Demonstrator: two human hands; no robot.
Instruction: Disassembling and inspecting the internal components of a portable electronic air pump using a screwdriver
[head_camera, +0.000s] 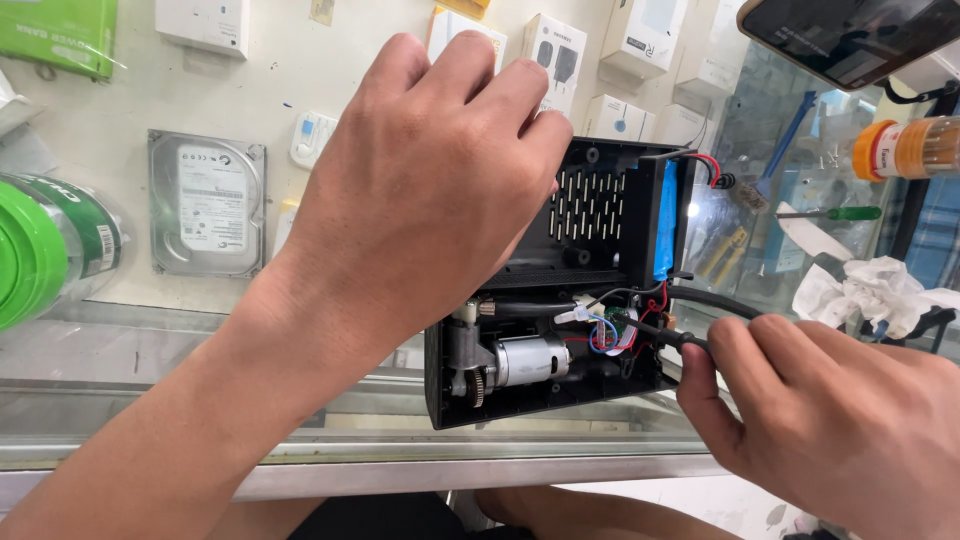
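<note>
The glass counter (400, 420) took up most of the view, with small white boxes (560, 50) on display under it and a bare hard drive (207, 203) lying off to the left. Sitting on the counter right of centre, close to the near edge, was the opened black plastic casing (600, 270), a boxy shell with a slotted vent wall at the far side and a blue battery pack (667, 220) tucked against its right wall.

The left hand (430, 180) was draped over the casing's top left, fingers curled down over the edge, steadying it. How tight that hold was I couldn't tell, since the fingertips were hidden behind the shell. The right hand (830, 420) came in from the near right with fingers closed in a pinch around the black hose (700, 300) that runs out of the casing's right side.

Inside at the near end sat a small silver motor (530, 360) with a gear (478, 385) at its left, plus thin red and blue wires (610, 330) and a tiny circuit board.

My read: the shell looked stiff and fairly light, but the motor probably made the near end heavier. I'd hold it by the outer walls, never by those wires, they looked easy to snap. The hose seemed bendy but tough enough to grab.

Further right there were crumpled tissue (870, 290) and a green-handled screwdriver (840, 213).
</note>
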